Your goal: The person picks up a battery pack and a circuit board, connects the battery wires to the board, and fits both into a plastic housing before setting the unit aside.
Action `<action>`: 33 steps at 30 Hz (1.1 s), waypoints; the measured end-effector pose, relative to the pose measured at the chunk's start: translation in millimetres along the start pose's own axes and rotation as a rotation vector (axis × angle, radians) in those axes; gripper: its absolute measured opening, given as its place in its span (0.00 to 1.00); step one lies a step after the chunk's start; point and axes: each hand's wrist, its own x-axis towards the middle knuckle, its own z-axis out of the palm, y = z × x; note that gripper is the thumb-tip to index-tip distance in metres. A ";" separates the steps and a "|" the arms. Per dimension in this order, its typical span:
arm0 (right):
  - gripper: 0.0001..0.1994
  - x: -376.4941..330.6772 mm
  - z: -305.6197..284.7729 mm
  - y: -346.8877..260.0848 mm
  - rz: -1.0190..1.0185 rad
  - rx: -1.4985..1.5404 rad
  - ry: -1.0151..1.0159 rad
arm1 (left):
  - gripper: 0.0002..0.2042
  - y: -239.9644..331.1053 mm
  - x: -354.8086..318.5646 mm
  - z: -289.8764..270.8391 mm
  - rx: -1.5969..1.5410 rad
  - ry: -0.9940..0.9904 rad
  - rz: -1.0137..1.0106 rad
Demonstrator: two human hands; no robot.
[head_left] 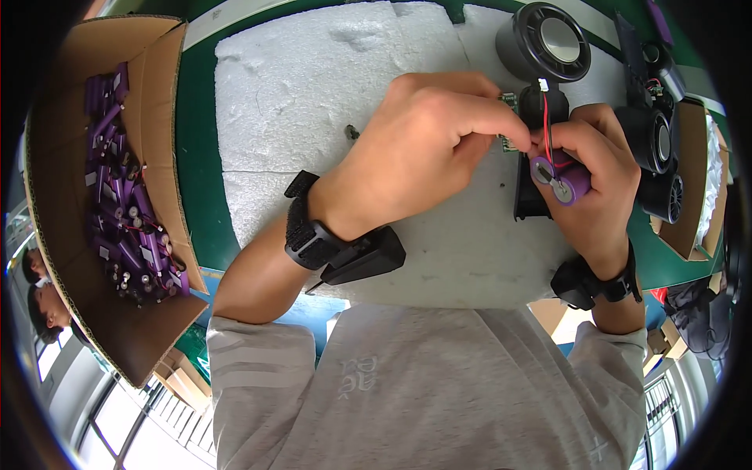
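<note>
My left hand (431,141) is closed, its fingers bent around a small green circuit board (510,143) that shows on both sides of the forefinger. Close beside it, my right hand (601,160) grips a purple two-cell battery pack (574,181), the round metal ends facing up. Red and black wires (547,125) rise from the pack to a small white connector (543,84), which stands free above the fingers. The fingertips of both hands nearly meet. Behind them sits a black round speaker (544,42), with a dark housing (529,205) partly hidden under my hands.
A white foam slab (298,94) covers much of the green table (200,157). On the left, a cardboard box (157,102) holds many purple battery packs (125,196). More black speaker parts (646,137) and another carton (689,180) stand at the right.
</note>
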 end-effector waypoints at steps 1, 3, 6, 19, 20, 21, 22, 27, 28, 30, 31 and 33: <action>0.14 -1.5 1.6 -0.5 -0.001 -0.003 -0.002 | 0.18 2.4 0.4 -0.3 -0.002 0.002 0.001; 0.13 -6.2 7.5 -1.7 -0.003 0.003 0.022 | 0.16 10.4 0.2 -0.4 -0.170 0.014 -0.080; 0.13 -6.0 10.5 -4.4 -0.012 0.012 0.033 | 0.14 11.5 1.2 4.1 -0.288 0.047 -0.117; 0.10 -7.7 -2.6 8.4 0.024 0.368 0.004 | 0.12 9.4 2.8 2.8 -0.368 0.005 -0.226; 0.10 -9.2 -5.1 8.8 0.081 0.452 -0.001 | 0.12 9.5 3.3 2.5 -0.380 -0.007 -0.238; 0.10 -10.3 -6.1 9.7 0.079 0.453 -0.001 | 0.12 10.3 3.1 2.7 -0.379 -0.006 -0.238; 0.10 -11.7 -6.4 10.6 0.074 0.448 0.017 | 0.11 11.6 2.9 3.5 -0.410 0.026 -0.250; 0.08 -20.6 -3.7 11.8 0.192 0.452 0.096 | 0.10 11.2 0.8 4.8 -0.543 0.096 -0.268; 0.08 -21.6 -3.4 11.7 0.256 0.460 0.117 | 0.10 10.8 0.6 4.6 -0.578 0.098 -0.265; 0.07 -21.2 -2.7 12.7 0.197 0.466 0.156 | 0.10 13.0 1.3 3.0 -0.594 0.084 -0.321; 0.07 -20.7 -2.4 13.6 0.140 0.473 0.195 | 0.09 14.5 2.3 2.1 -0.610 0.069 -0.377; 0.06 -19.8 -2.6 15.3 0.082 0.478 0.233 | 0.09 15.5 3.1 1.6 -0.627 0.054 -0.433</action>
